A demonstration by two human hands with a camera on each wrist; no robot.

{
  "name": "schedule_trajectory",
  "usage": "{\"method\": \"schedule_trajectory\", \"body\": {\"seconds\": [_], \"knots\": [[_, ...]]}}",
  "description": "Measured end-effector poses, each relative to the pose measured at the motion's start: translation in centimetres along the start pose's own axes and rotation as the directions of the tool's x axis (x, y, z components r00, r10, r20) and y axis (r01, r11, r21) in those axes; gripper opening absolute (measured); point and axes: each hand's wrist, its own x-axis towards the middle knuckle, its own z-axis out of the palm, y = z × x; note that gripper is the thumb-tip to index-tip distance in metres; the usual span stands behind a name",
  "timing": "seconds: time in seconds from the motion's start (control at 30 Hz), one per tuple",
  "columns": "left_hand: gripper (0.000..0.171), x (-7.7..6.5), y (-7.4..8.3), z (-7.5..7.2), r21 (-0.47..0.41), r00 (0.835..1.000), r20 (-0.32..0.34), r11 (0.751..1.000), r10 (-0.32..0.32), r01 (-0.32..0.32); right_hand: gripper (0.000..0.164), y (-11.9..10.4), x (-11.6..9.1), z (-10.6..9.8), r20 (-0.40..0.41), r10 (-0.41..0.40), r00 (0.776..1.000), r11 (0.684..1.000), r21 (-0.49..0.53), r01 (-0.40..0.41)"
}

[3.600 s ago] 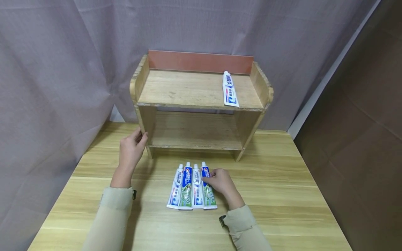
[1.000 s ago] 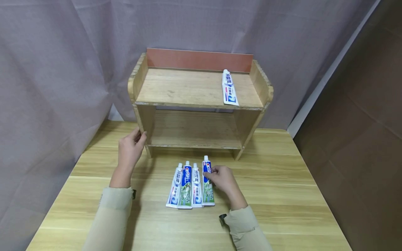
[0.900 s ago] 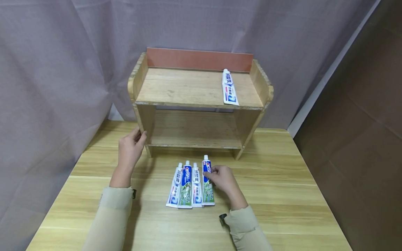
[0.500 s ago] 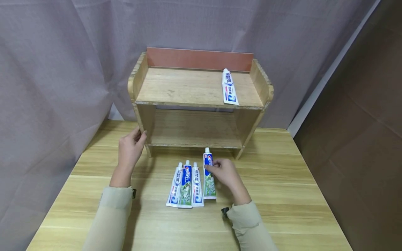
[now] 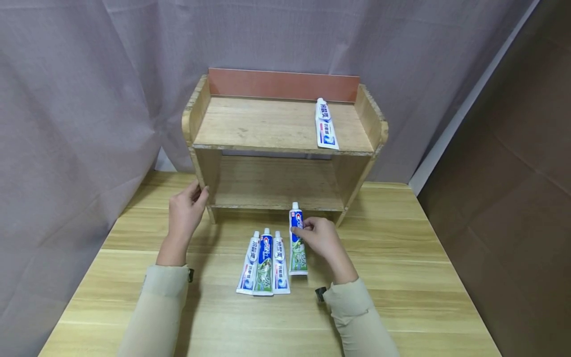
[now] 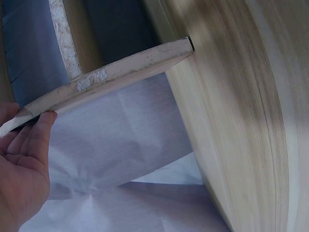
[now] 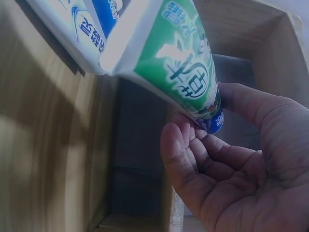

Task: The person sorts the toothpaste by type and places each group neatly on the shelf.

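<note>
My right hand (image 5: 322,239) pinches a blue and green toothpaste tube (image 5: 297,253) between thumb and fingers, cap pointing to the shelf. In the right wrist view the same tube (image 7: 178,63) shows its green face, its tail end raised toward the camera. My left hand (image 5: 185,213) grips the left side panel of the wooden shelf (image 5: 199,171); the left wrist view shows thumb and fingers on either side of the panel edge (image 6: 120,72). Left of the held tube lie a white tube (image 5: 280,267), a blue and green tube (image 5: 264,267) and another white tube (image 5: 249,265), side by side.
On the upper board of the shelf lies a white toothpaste tube (image 5: 326,126), near the right side. A reddish strip (image 5: 283,85) runs along the shelf's back. The wooden table (image 5: 401,277) extends in front, with a grey curtain (image 5: 276,34) behind.
My right hand has drawn the blue and green tube away from the row, forward toward the shelf and slightly right. The left hand stays on the side panel.
</note>
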Motion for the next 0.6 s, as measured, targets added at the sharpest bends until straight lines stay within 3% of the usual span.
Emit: {"method": "schedule_trajectory", "body": {"seconds": [0.6], "knots": [[0.028,0.0,-0.1,0.0,-0.018,1.000,-0.003,1.000,0.020,-0.020,0.031,-1.2,2.0,-1.6,0.000,-0.028,1.000,0.999,0.027,0.028]]}}
